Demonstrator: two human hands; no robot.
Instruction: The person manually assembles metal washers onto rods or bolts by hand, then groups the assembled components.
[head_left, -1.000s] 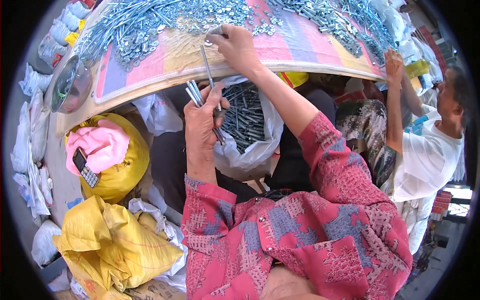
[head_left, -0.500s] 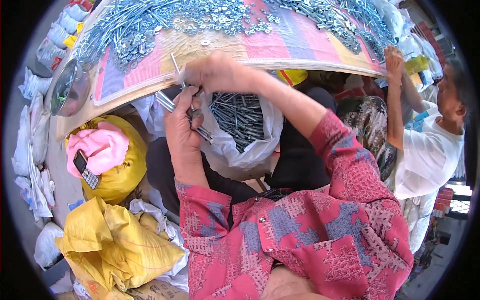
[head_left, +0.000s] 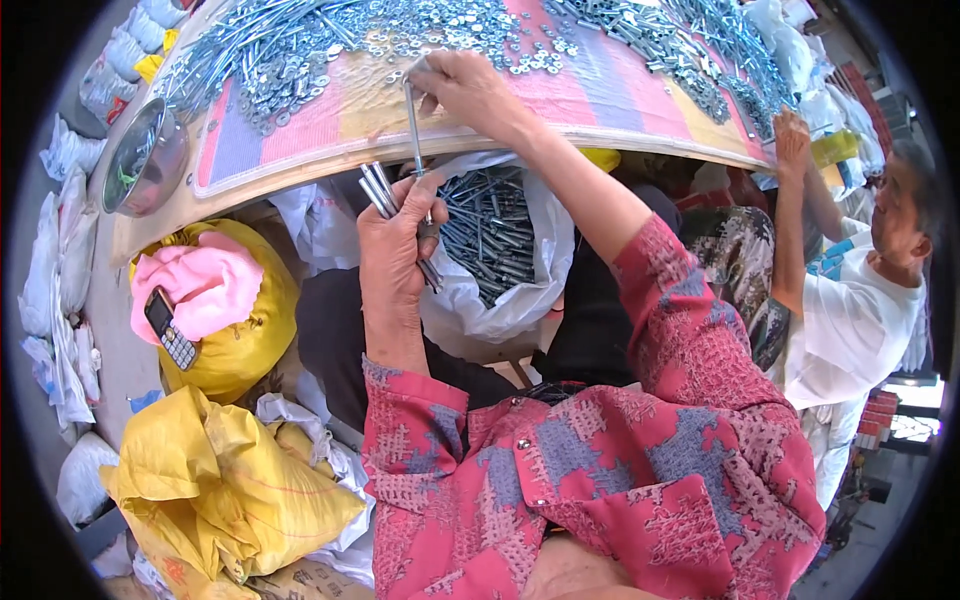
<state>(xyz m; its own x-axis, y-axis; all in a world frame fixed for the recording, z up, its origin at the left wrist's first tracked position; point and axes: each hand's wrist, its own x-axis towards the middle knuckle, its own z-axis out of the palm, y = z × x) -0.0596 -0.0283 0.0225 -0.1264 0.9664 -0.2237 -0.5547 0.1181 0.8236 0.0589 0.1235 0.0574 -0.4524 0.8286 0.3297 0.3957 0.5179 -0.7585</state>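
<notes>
Left hand [head_left: 392, 245] grips long bolts [head_left: 378, 188]; right hand [head_left: 470, 90] pinches one bolt's [head_left: 412, 120] top.

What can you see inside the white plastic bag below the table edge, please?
The white plastic bag holds a heap of long grey bolts. The left hand, gripping several bolts, covers the bag's left side, so how deep the heap goes is hidden.

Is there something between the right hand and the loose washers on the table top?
Nothing visible blocks it. The right hand is already at the edge of the washers, its fingers over one upright bolt from the left hand.
</notes>
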